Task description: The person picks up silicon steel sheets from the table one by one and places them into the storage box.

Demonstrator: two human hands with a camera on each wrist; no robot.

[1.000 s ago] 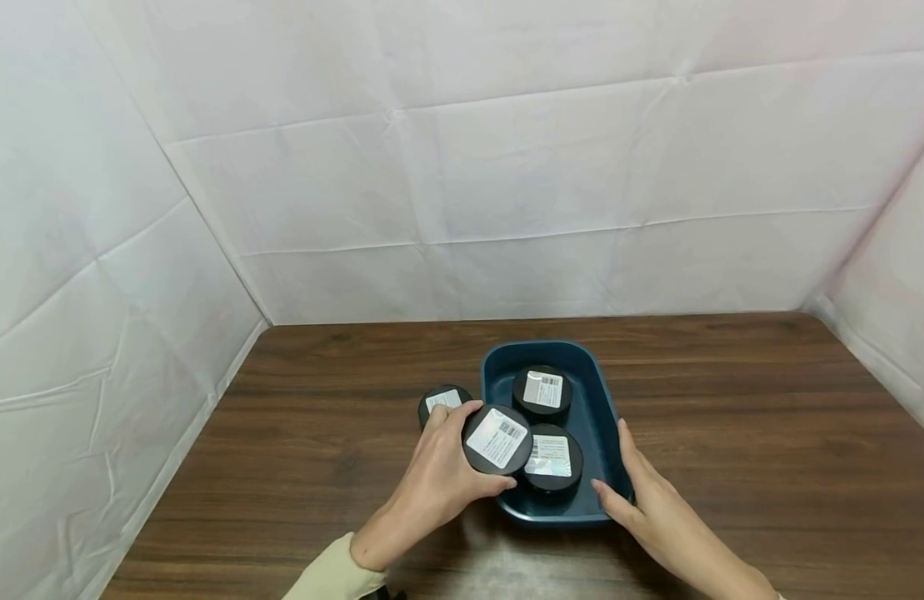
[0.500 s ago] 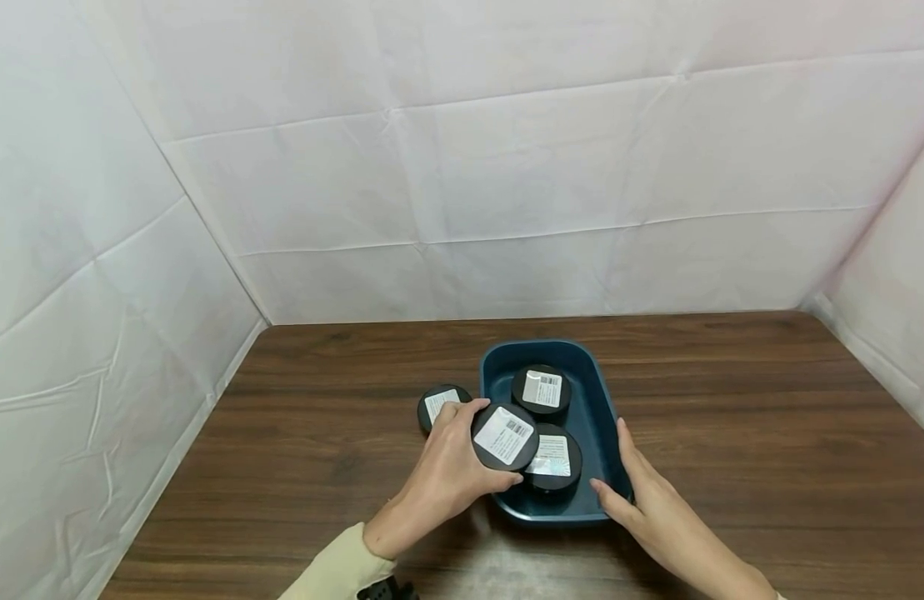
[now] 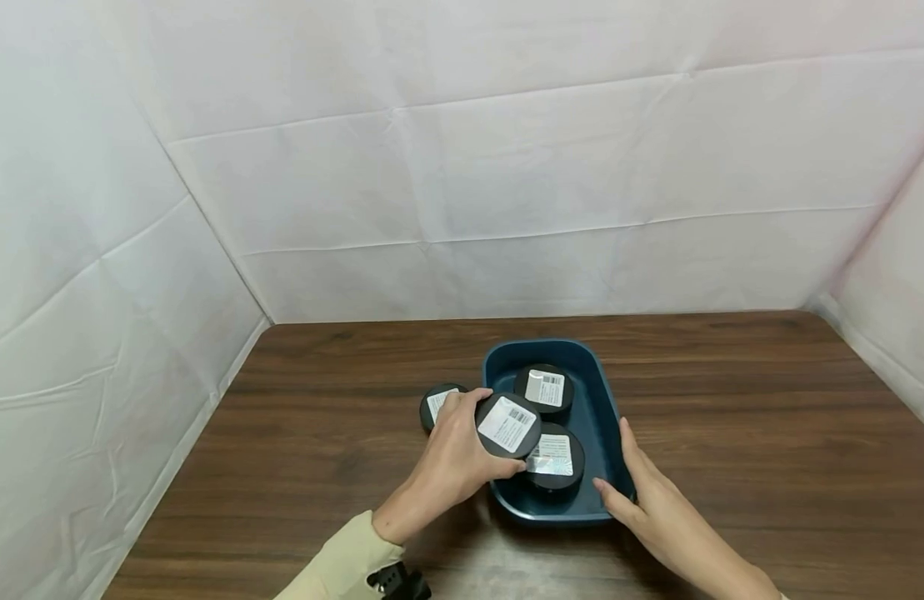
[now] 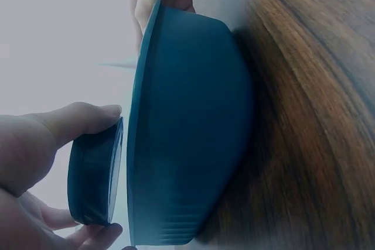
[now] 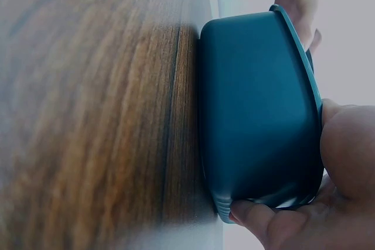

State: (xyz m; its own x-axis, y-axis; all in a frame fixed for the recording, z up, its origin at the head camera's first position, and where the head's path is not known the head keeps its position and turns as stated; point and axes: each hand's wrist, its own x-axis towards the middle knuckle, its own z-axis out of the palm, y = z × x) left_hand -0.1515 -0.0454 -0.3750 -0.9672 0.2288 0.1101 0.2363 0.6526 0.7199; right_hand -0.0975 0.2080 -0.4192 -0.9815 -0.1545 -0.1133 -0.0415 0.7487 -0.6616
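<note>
My left hand grips a round black tub by its side, between thumb and fingers, label upward. The tub overlaps the left rim of a blue plastic tray; the left wrist view shows this tub above the rim, apart from it. Inside the tray sit two more labelled black tubs, a far tub and a near tub. My right hand holds the tray's right side, thumb at the rim and fingers along the outer wall.
Another black tub stands on the wooden table left of the tray, partly hidden behind my left hand. White cloth walls rise behind the table and at both sides. A black device sits at my left wrist.
My left hand has carried its tub slightly right and away from me, further over the tray's left rim. The right hand and tray have stayed in place.
</note>
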